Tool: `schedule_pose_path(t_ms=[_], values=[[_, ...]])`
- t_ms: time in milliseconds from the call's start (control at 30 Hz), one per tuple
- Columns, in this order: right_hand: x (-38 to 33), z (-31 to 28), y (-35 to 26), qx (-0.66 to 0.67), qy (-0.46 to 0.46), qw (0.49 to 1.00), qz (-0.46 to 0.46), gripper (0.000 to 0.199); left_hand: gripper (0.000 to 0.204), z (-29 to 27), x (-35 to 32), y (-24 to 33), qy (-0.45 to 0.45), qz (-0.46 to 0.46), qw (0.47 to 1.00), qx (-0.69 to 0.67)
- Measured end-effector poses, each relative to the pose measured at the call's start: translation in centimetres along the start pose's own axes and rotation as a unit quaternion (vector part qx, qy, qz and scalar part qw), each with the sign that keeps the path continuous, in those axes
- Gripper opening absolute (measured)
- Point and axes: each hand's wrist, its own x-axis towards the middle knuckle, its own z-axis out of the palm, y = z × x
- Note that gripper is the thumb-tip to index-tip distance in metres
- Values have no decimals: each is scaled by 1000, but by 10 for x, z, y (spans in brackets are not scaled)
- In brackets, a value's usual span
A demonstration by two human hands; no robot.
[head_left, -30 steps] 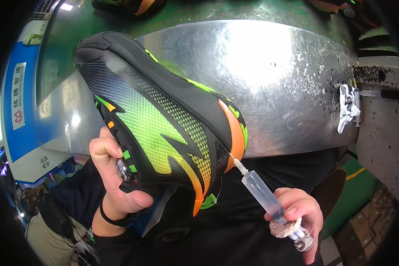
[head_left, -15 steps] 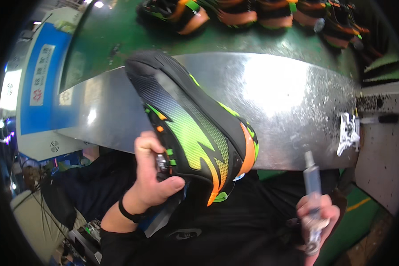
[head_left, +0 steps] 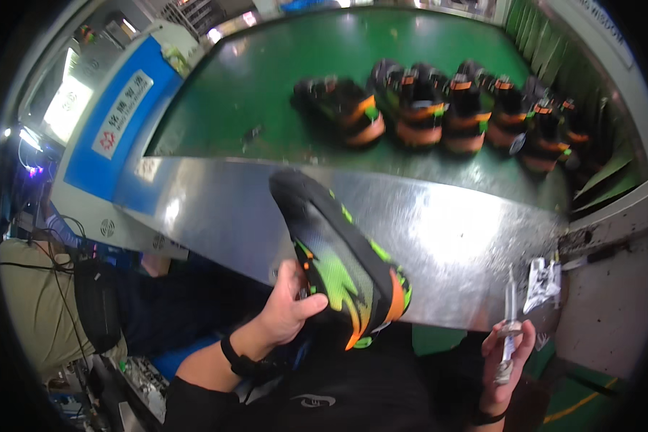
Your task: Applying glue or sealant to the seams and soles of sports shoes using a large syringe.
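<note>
My left hand (head_left: pixel 286 309) is closed on a running shoe (head_left: pixel 342 270), gripping it at its laced side. The shoe is black, green and orange. Tilted over the front edge of a metal tabletop (head_left: pixel 219 205), it points its toe away from me and its orange heel toward the right. At lower right, my right hand (head_left: pixel 502 363) has its fingers wrapped round a clear syringe (head_left: pixel 511 302). The syringe stands tip up, apart from the shoe, its tip above the metal's front edge. Whether it holds liquid is unclear.
Several matching shoes (head_left: pixel 417 119) line the green belt-like surface (head_left: pixel 266 72) beyond the metal. A crumpled silvery packet (head_left: pixel 542 284) lies near the right wall, beside a black-handled tool (head_left: pixel 601 255). A blue and white machine housing (head_left: pixel 86 162) borders the left. Another person's beige clothing (head_left: pixel 36 302) shows lower left.
My view has tipped up, showing more of the green surface and the shoe row. The held shoe appears lower and smaller. Both hands keep hold of the shoe and the syringe.
</note>
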Motion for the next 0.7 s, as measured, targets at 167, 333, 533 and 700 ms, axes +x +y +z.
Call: schedule_pose_path(t_ms=[167,333,533,700], values=[[-12,-7,0,-1,4,1000,0,129,66,-8,-13,47,-11,164,928,335],[-11,3,-8,-24,108,992,54,129,60,12,10,86,-100,462,593,652],[8,14,-22,-95,83,990,55,141,61,21,12,74,-174,426,514,724],[7,7,-20,-139,108,980,91,145,66,23,23,59,-194,413,523,720]])
